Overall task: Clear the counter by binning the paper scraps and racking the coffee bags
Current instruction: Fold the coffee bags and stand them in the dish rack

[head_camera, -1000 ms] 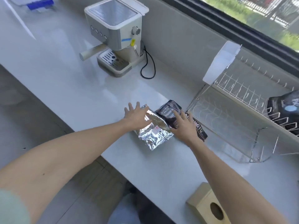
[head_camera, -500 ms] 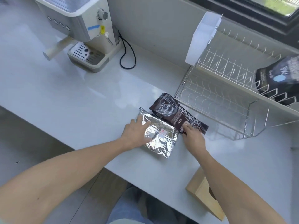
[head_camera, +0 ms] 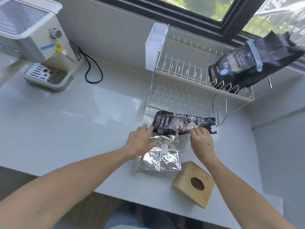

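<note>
Pinching the near edge of the dark coffee bag (head_camera: 179, 123) with the right hand (head_camera: 202, 142), fingertips curled onto it beside the round seal. Reaching in from the other side with the left hand (head_camera: 140, 141), fingers fairly straight, tips touching that bag's left end, palm lying over the silver foil bag (head_camera: 160, 157); no closed grasp visible there. Lying flat on the white counter (head_camera: 82, 116), both bags, the dark one just in front of the wire dish rack (head_camera: 189, 90), the foil one overlapping its near edge. Already resting on the rack's upper tier at the right, tilted, a second black coffee bag (head_camera: 250, 63). Sitting just right of the foil bag, a wooden tissue box (head_camera: 194, 184) with an oval hole. Standing far left, well apart, a cream espresso machine (head_camera: 34, 43), black cord (head_camera: 92, 70) looped beside it. Running behind the rack, a dark-framed window (head_camera: 189, 9).
</note>
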